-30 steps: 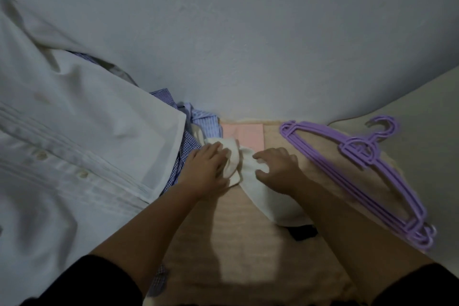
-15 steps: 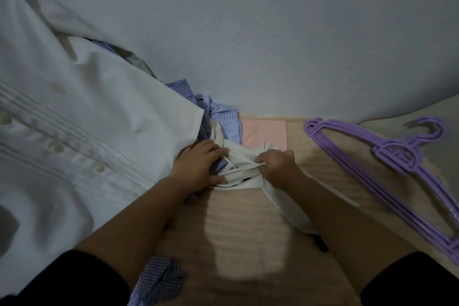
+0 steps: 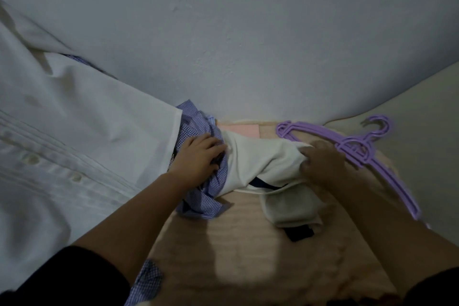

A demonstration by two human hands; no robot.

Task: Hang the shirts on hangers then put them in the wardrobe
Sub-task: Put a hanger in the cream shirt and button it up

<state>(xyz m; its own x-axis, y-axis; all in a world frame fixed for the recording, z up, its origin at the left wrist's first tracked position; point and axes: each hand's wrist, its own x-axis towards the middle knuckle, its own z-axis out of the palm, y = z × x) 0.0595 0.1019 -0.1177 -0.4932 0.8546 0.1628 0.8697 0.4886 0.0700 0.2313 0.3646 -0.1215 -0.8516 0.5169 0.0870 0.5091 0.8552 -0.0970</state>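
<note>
A cream shirt [image 3: 258, 164] with dark trim lies stretched across a peach blanket [image 3: 248, 243]. My right hand [image 3: 320, 164] is shut on its right end, beside a stack of purple hangers [image 3: 360, 149]. My left hand [image 3: 198, 156] presses down on a crumpled blue checked shirt [image 3: 208, 194], fingers curled into the cloth at the cream shirt's left end. A large white buttoned shirt [image 3: 74, 144] covers the left side and partly hides the blue shirts beneath it.
A grey wall [image 3: 236, 32] rises right behind the pile. A pale pink folded cloth [image 3: 246, 129] lies at the blanket's far edge. A light surface [image 3: 422, 112] extends to the right under the hanger hooks. No wardrobe is in view.
My right hand has pulled the cream shirt out to the right, toward the hangers. My left hand has shifted onto the blue checked shirt, which has bunched up and come out from under the white one.
</note>
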